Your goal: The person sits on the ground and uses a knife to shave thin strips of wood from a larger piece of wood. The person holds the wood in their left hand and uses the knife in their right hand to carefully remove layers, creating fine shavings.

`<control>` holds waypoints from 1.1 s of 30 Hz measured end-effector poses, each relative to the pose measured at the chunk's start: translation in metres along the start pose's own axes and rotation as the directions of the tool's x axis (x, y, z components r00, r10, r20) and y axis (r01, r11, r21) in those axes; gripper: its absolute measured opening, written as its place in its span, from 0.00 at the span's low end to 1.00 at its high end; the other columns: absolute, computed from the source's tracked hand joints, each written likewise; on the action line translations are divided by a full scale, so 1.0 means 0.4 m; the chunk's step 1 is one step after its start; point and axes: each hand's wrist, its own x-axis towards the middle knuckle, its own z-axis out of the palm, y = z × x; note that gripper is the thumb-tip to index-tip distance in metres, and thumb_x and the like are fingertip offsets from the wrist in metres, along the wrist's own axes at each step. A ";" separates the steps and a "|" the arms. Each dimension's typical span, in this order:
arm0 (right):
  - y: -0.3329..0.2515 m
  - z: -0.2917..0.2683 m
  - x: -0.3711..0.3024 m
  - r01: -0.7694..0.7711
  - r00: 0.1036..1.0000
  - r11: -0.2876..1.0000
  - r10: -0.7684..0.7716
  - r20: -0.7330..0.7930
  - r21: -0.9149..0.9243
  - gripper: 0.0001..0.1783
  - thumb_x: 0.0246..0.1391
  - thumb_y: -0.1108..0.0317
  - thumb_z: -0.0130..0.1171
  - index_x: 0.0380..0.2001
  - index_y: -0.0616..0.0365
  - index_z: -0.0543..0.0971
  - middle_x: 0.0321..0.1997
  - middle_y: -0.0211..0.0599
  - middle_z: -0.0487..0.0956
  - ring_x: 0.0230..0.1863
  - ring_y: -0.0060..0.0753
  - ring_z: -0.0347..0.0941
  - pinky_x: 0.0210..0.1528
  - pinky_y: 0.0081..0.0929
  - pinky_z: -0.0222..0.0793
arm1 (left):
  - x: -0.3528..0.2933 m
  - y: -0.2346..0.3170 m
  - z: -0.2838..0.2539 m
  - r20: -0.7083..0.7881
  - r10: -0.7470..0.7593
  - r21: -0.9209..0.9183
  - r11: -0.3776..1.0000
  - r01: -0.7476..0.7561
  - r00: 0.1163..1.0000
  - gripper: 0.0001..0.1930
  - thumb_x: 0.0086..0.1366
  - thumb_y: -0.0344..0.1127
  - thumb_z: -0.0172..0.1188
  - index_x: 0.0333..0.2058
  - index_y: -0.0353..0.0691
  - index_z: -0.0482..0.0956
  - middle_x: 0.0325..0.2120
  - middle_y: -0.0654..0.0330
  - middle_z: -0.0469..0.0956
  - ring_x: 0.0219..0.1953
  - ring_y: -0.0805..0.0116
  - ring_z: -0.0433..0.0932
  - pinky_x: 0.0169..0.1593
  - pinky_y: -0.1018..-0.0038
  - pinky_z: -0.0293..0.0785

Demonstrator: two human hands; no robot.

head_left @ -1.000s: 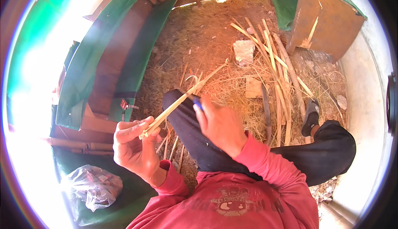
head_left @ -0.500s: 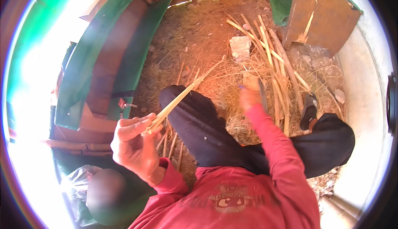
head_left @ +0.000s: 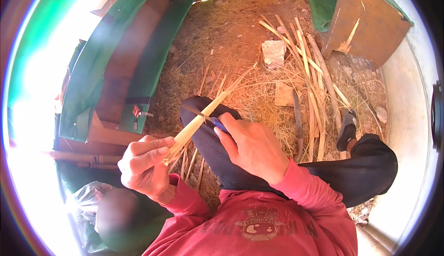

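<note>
Between the thumb and fingers of my left hand (head_left: 147,163) is the near end of a pale split bamboo strip (head_left: 192,127). The strip slants up and away to the right, over my left knee, narrowing to a thin frayed tip. My right hand (head_left: 253,147) is closed around the blue handle of a knife (head_left: 219,124). Its thin dark blade crosses the strip about midway and appears to touch it. The fingers under the handle are partly hidden.
Several long bamboo strips (head_left: 309,73) lie on the straw-strewn ground to the right, beside a pale stone block (head_left: 274,53). A long dark blade (head_left: 297,121) rests near a small wooden block (head_left: 283,94). Green-edged panels (head_left: 159,47) stand left; a pale wall (head_left: 407,117) rises right.
My right hand has come back from the ground ahead to the bamboo strip, bringing the knife blade across it. The left hand keeps its grip, nearly in the same place.
</note>
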 end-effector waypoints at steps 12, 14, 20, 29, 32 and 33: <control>0.097 0.083 0.017 -0.192 0.981 0.977 0.188 -0.050 -0.097 0.11 0.63 0.60 0.50 0.39 0.57 0.72 0.14 0.46 0.73 0.16 0.51 0.72 0.17 0.45 0.65 | 0.006 -0.010 -0.018 0.054 0.039 -0.009 0.999 -0.039 0.998 0.14 0.51 0.12 0.58 0.36 0.33 0.76 0.27 0.46 0.77 0.17 0.67 0.74 0.20 0.77 0.71; 0.194 0.107 0.007 -0.188 0.976 0.960 0.158 -0.152 -0.209 0.11 0.63 0.61 0.51 0.38 0.57 0.72 0.14 0.46 0.73 0.16 0.51 0.72 0.18 0.45 0.66 | 0.020 -0.008 -0.010 0.091 0.056 -0.023 0.998 -0.054 0.994 0.14 0.51 0.12 0.58 0.37 0.33 0.76 0.27 0.46 0.77 0.17 0.67 0.74 0.20 0.78 0.71; 0.080 0.077 0.011 -0.051 0.991 0.994 0.038 -0.128 -0.097 0.10 0.60 0.63 0.54 0.38 0.58 0.70 0.18 0.44 0.75 0.18 0.51 0.73 0.19 0.44 0.67 | 0.023 -0.007 -0.015 0.109 0.074 -0.019 0.997 -0.072 0.991 0.13 0.51 0.13 0.59 0.36 0.33 0.76 0.26 0.46 0.77 0.18 0.65 0.75 0.20 0.78 0.71; 0.111 0.103 -0.012 -0.021 0.975 0.995 -0.002 -0.220 -0.102 0.10 0.60 0.63 0.54 0.36 0.58 0.69 0.19 0.46 0.75 0.17 0.52 0.73 0.17 0.45 0.65 | 0.039 0.007 -0.002 0.150 0.090 -0.053 0.995 -0.083 0.985 0.12 0.52 0.12 0.59 0.35 0.32 0.76 0.26 0.45 0.77 0.17 0.67 0.74 0.19 0.78 0.70; 0.108 0.086 -0.004 -0.137 0.987 0.966 0.114 -0.117 -0.219 0.10 0.59 0.63 0.55 0.37 0.57 0.70 0.22 0.45 0.76 0.19 0.50 0.74 0.18 0.44 0.67 | 0.036 0.014 -0.003 0.122 0.056 0.046 0.997 -0.062 0.991 0.13 0.52 0.11 0.58 0.35 0.31 0.76 0.26 0.46 0.77 0.17 0.68 0.73 0.19 0.78 0.69; 0.088 0.079 -0.012 -0.120 0.988 0.972 0.098 -0.116 -0.203 0.10 0.59 0.63 0.55 0.37 0.56 0.70 0.21 0.45 0.76 0.18 0.50 0.74 0.18 0.45 0.66 | 0.037 0.004 0.000 0.118 0.054 -0.017 0.998 -0.052 0.992 0.13 0.51 0.10 0.57 0.35 0.31 0.76 0.27 0.46 0.77 0.17 0.68 0.73 0.19 0.78 0.69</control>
